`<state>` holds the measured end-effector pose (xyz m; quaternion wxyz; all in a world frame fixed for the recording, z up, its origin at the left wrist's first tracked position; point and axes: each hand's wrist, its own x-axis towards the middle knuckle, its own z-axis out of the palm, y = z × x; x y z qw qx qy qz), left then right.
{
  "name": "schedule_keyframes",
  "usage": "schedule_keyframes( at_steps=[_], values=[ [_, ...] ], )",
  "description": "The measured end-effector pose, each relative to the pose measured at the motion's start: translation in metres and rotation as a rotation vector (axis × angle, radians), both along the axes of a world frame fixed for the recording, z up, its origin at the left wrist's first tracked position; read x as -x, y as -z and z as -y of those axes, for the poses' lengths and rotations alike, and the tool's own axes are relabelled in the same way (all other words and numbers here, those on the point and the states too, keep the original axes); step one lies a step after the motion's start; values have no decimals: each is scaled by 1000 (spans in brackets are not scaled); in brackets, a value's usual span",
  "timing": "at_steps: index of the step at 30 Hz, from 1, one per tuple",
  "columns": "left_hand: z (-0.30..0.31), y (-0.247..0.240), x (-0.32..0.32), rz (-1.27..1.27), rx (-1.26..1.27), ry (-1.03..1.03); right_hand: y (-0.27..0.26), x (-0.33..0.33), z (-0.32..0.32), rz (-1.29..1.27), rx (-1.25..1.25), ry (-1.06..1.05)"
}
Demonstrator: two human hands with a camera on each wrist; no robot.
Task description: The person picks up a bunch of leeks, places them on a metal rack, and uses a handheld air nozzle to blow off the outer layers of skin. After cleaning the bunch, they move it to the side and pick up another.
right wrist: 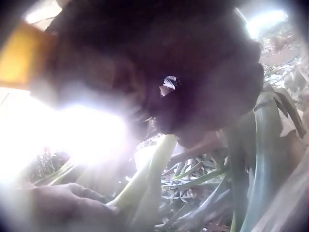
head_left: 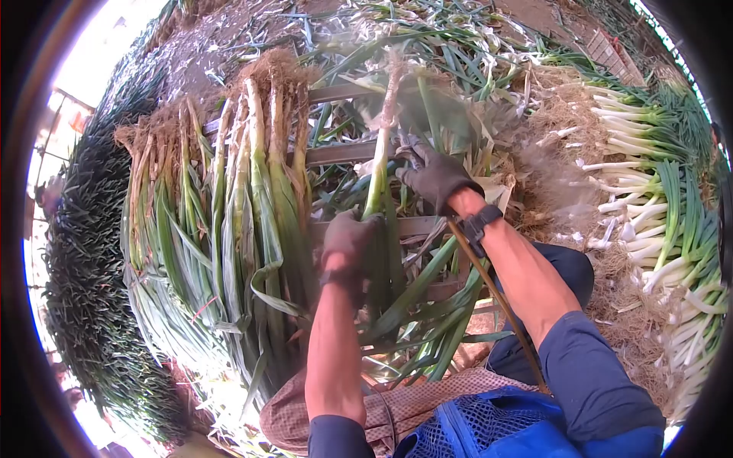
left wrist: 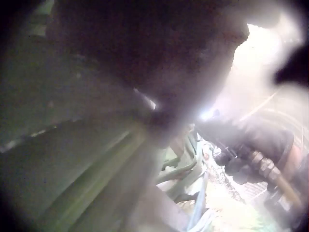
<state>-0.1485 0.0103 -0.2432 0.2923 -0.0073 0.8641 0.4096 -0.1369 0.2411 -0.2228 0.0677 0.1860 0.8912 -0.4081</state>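
Note:
My gloved left hand grips a long green onion round its green part, with the pale stalk and root end pointing up and away. Just right of the stalk, my gloved right hand holds an air blow gun, its nozzle close beside the onion. A tan hose runs from below that hand down towards my lap. In the left wrist view, a brass fitting joins the hose under the right hand. Loose skin and dust blur the air around the onion's upper end.
Several unpeeled onions lean in a row on the left, roots up, over a metal rack. White, cleaned onions lie stacked at the right beside heaped root scraps. Peeled leaves litter the ground ahead. A dense green pile stands far left.

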Motion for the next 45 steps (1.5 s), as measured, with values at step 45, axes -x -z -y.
schedule_keyframes(
  at_steps=[45],
  values=[
    [26, 37, -101, 640, -840, -357, -16, -99, 32, -43, -71, -247]
  ],
)
